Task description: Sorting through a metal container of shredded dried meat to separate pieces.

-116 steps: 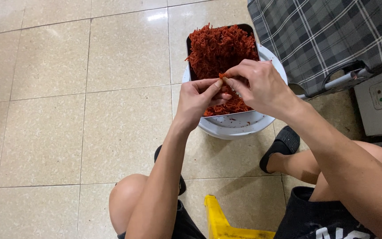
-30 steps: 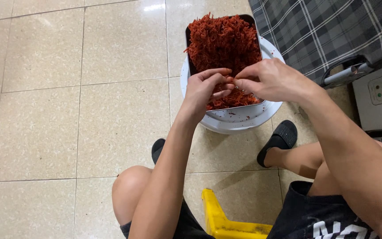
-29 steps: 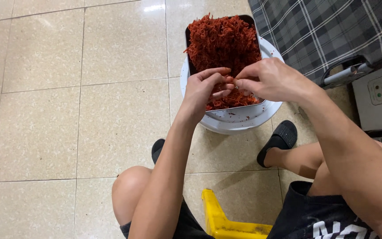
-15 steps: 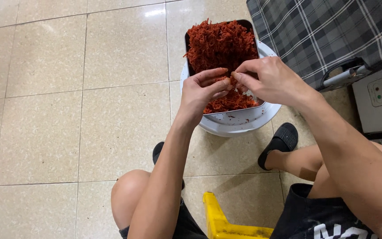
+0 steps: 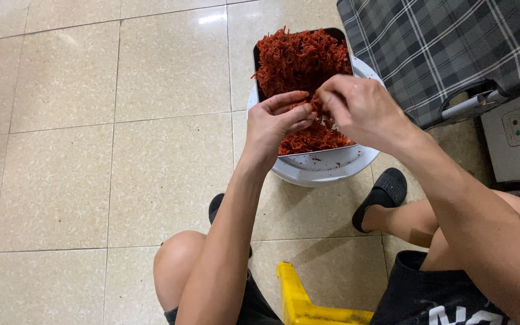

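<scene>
Fingertips of left hand and right hand pinched together on red shreds, pinched piece hidden, tray half covered

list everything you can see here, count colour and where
shredded strands: one heap, red-orange, filling the tray
tray: 1, dark, rectangular, resting on top of the basin
basin: 1, white, round, on the floor under the tray
plaid cloth: 1, grey and black check, top right
appliance: 1, grey box with a dial, right edge
stool: 1, yellow, bottom centre, between the legs
floor tiles: beige, all over the left
sandals: 2, black, on the feet; one mostly hidden behind the left arm
left hand: pinching strands over the tray
right hand: fingertips meeting the left hand's, on the strands
</scene>
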